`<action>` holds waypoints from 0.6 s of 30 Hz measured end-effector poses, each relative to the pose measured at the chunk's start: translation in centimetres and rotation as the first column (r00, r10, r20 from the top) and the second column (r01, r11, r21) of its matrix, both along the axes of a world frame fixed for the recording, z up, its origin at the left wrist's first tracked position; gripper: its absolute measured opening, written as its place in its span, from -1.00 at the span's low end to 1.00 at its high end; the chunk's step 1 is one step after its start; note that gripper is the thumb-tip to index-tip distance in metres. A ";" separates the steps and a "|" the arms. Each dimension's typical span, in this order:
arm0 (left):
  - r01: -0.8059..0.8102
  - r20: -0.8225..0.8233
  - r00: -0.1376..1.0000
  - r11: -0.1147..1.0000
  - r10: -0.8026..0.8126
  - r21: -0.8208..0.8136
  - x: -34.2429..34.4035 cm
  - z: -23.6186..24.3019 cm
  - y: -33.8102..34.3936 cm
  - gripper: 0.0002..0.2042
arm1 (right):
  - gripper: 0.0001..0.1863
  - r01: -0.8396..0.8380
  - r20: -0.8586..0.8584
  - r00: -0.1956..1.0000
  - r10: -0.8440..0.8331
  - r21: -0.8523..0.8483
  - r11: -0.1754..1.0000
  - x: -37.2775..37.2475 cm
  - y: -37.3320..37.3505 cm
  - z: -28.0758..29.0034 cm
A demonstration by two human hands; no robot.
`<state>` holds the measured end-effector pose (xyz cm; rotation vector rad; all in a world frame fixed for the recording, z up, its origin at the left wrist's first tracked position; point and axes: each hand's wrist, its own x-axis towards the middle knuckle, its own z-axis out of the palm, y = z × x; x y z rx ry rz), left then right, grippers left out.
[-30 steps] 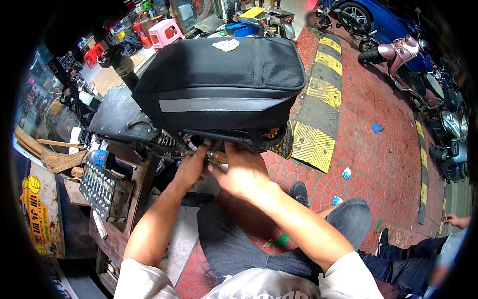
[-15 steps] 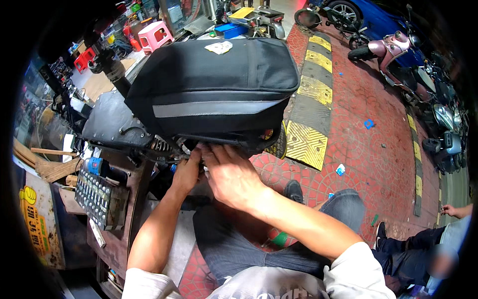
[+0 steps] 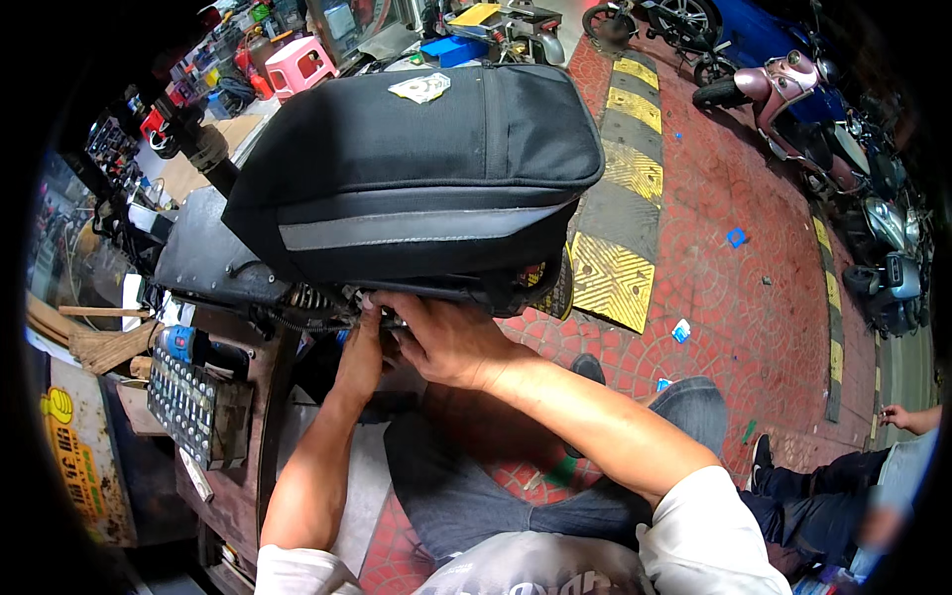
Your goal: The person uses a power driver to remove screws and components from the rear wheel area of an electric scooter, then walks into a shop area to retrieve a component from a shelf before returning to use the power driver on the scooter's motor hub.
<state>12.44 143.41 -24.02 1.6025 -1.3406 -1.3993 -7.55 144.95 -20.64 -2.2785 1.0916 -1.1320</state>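
Observation:
A black fabric bag (image 3: 377, 139) with a grey stripe sits on the rear of a two-wheeler in front of me. Just beneath its near edge, both hands meet beside a coil spring (image 3: 309, 296) and some dark frame parts. My left hand (image 3: 361, 359) has its thumb up and its fingers closed at the frame. From the right, my right hand (image 3: 448, 339) reaches in with bent fingers, close against the left. What the fingertips grip is small and hidden by the hands and the bag. Part of a tyre (image 3: 557, 288) shows below the bag's right end.
On the left, a bench (image 3: 273, 377) bears a metal box of sockets or bolts (image 3: 198, 407) and a blue power tool (image 3: 183, 342). A pink stool (image 3: 300, 65) stands behind. To the right are a yellow-black speed bump (image 3: 613, 268), parked scooters (image 3: 793, 109) and another person (image 3: 823, 496).
My right hand's fingers, stretched under the bag's edge before, are now bent and drawn back a little. The bag appears slightly further left, though the view has shifted too.

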 end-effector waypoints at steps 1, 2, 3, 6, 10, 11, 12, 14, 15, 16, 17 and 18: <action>-0.016 0.002 1.000 0.999 0.017 -0.029 -0.2 0.0 0.1 -0.14 | -0.33 -0.010 -0.012 1.000 0.010 0.024 1.000 -0.1 -0.2 0.1; -0.033 0.003 0.999 0.998 0.033 -0.058 -0.3 0.0 0.2 -0.13 | -0.35 -0.002 0.019 1.000 0.001 0.012 1.000 -0.1 -0.2 0.1; -0.026 0.018 0.999 0.998 0.027 -0.059 -0.5 0.1 0.3 -0.13 | -0.38 0.007 0.050 0.999 -0.007 0.000 1.000 0.0 0.0 0.0; 0.000 0.054 0.999 0.998 0.003 -0.057 -0.2 0.6 0.3 -0.12 | -0.43 0.036 0.084 0.996 -0.031 -0.061 0.997 0.1 -0.1 0.3; 0.008 0.032 0.999 0.999 -0.007 -0.051 0.2 -0.2 0.2 -0.11 | -0.48 0.027 0.006 1.000 -0.027 0.008 1.000 0.3 -0.1 0.0; -0.010 0.019 1.000 0.998 0.011 -0.054 0.1 -0.3 0.3 -0.10 | -0.48 0.007 -0.026 1.000 -0.007 0.019 1.000 0.3 -0.2 0.1; -0.015 -0.006 1.000 0.999 0.015 -0.040 0.3 -0.5 0.2 -0.10 | -0.49 -0.012 -0.058 0.998 0.014 0.030 0.999 0.4 -0.3 0.1; -0.026 -0.050 0.998 1.000 0.025 -0.006 0.7 -0.9 0.2 -0.09 | -0.50 -0.040 -0.126 0.991 0.047 0.060 0.997 0.5 -0.4 0.6; -0.013 -0.041 0.999 1.000 0.013 -0.004 1.0 -0.9 0.4 -0.09 | -0.50 -0.048 -0.165 0.985 0.060 0.075 0.996 0.6 -0.4 0.9; 0.007 -0.036 0.999 1.000 -0.007 -0.004 1.0 -0.5 0.4 -0.09 | -0.50 -0.046 -0.206 0.976 0.064 0.089 0.995 0.4 -0.5 1.1; 0.028 -0.032 0.999 1.000 -0.028 -0.004 0.8 -0.2 0.4 -0.08 | -0.51 -0.064 -0.202 0.977 0.070 0.035 0.997 0.2 -0.7 0.8; 0.042 -0.053 0.998 0.999 -0.041 0.021 0.6 0.1 0.3 -0.08 | -0.51 -0.080 -0.198 0.977 0.075 -0.019 0.997 0.0 -1.0 0.4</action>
